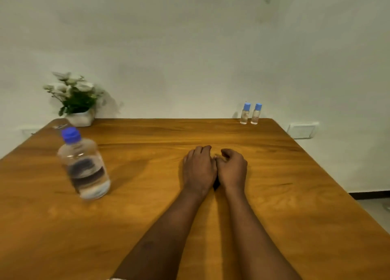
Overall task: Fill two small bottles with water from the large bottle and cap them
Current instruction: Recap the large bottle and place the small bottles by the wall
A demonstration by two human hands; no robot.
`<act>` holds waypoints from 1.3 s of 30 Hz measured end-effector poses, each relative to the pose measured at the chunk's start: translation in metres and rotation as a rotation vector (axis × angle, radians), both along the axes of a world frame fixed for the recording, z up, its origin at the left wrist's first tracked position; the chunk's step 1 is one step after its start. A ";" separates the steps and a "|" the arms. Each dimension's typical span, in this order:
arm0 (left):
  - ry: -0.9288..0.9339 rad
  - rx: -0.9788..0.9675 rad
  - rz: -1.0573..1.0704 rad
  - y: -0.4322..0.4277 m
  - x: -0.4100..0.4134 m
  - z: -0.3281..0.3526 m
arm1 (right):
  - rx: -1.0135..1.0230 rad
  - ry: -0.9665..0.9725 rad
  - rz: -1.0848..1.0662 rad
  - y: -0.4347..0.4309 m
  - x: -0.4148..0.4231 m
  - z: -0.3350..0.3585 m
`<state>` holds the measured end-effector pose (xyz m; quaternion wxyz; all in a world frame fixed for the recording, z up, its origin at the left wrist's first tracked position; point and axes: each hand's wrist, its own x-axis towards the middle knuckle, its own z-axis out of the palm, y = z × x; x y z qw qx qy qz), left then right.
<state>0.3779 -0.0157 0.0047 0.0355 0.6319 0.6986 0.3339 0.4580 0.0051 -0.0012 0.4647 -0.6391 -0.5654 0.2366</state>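
Two small bottles, both wearing light blue caps, stood upright and just beside each other at the far right corner of the wooden table, close to the wall; their fill level could not be read. Large bottle, blue cap on and partly full of water, stood well apart from them at the left, its outline blurred. Left hand and right hand rested side by side, touching, at mid-table, fingers loosely curled and holding nothing. Judged: no step begun, all three caps still on. Risks noted: the small bottles looked light and narrow-necked, so a pour from the wide large bottle would likely overshoot and wet the table unless the small one were steadied. Lifting one could knock over its neighbour. Loose small caps could roll off the edge. Potted plant sat clear of the work.
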 end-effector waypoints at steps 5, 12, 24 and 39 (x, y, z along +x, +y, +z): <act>-0.205 0.073 0.121 -0.080 -0.041 -0.001 | -0.006 0.139 0.127 -0.061 -0.055 0.000; -0.399 0.168 0.355 -0.163 -0.109 -0.001 | -0.056 0.188 0.453 -0.127 -0.131 0.005; -0.412 0.183 0.560 -0.204 -0.199 -0.001 | -0.051 0.029 0.538 -0.149 -0.220 0.004; -0.347 0.097 0.511 -0.162 -0.218 -0.005 | 0.099 0.069 0.398 -0.130 -0.228 0.005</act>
